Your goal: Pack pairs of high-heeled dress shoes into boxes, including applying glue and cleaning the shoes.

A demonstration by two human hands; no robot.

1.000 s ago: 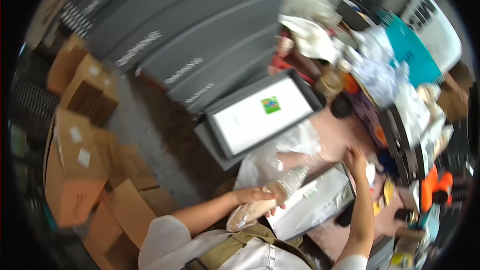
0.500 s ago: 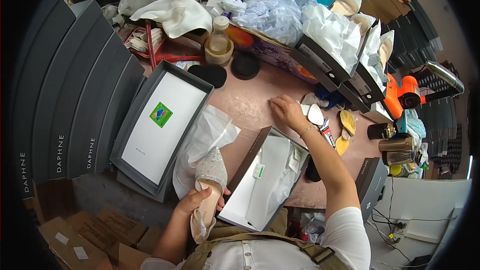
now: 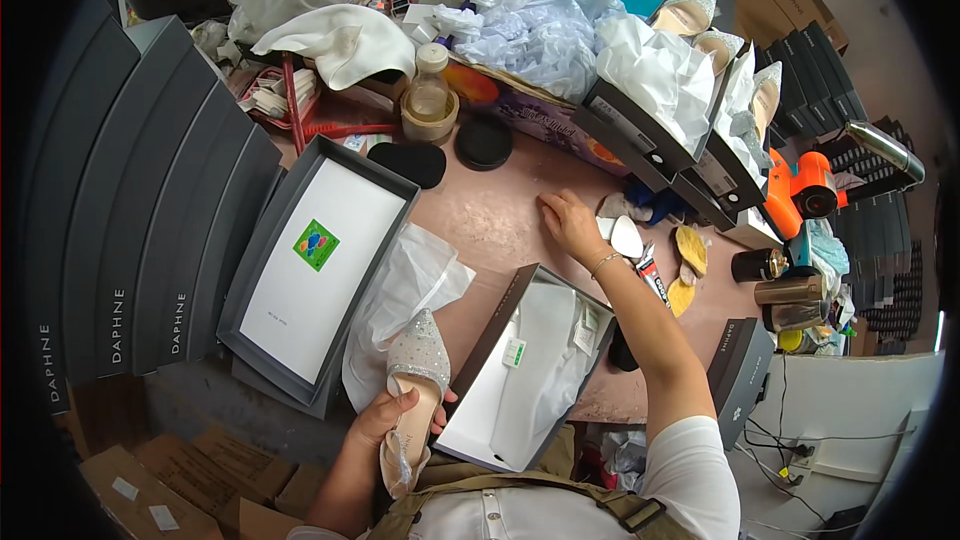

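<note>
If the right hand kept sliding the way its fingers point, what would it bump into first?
The right hand points up the bare table. It would probably meet the black round lid first, though the exact line is hard to judge.

Bright, even daylight across the whole scene, soft and diffuse, with no single strong source apparent. Only faint, short shadows under the open grey cardboard shoe box (image 3: 520,380) and beside the grey box lid with white lining (image 3: 320,270). Mild sheen on the worn pinkish-brown tabletop (image 3: 490,220) and on the crumpled clear plastic bag (image 3: 400,300); small highlights on the shiny metal cylinder (image 3: 885,148). White tissue paper (image 3: 650,70) close to blown out. Strong fisheye bending: straight edges of the stacked dark grey boxes (image 3: 130,240) curving toward the rim. Black vignette round the circular frame. Centre sharp, edges softer, no motion blur.
</note>
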